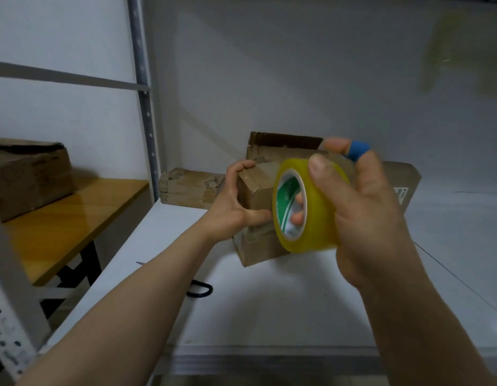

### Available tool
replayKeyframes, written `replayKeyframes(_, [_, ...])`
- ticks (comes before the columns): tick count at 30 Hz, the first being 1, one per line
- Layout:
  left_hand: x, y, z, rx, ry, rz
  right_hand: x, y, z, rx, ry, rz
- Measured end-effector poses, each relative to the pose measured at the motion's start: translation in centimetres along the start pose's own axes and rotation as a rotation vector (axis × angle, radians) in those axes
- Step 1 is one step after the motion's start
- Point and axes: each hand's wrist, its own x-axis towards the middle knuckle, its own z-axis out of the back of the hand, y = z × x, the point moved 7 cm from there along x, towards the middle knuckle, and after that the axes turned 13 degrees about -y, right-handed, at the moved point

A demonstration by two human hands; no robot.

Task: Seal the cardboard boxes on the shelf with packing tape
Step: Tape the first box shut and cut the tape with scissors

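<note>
Both hands are closed: my left hand (pixel 233 201) grips the box (pixel 258 196) on the shelf (pixel 269 302), my right hand (pixel 364 213) grips the tape roll (pixel 306 207) just in front of the box. I should brace the box and draw tape flat over its seam.

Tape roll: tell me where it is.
Head view, centre: the tape roll is in the right hand, in front of the cardboard box the left hand grips.

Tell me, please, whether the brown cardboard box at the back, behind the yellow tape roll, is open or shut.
Open: the brown cardboard box has its top flap raised, with a dark gap showing beneath it.
</note>
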Motion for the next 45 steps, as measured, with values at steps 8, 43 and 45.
replayKeyframes(8, [0.2,0.7,0.1,-0.058,-0.027,0.039,-2.7,-4.4,1.8,-0.069,0.005,-0.108])
replayKeyframes(43, [2.3,1.1,2.3,0.039,-0.028,0.301,-0.3,-9.4,0.4,-0.245,0.156,-0.221])
replayKeyframes(45, [2.2,1.3,2.9,0.015,-0.075,0.389,0.3,-7.6,0.8,-0.111,0.174,-0.131])
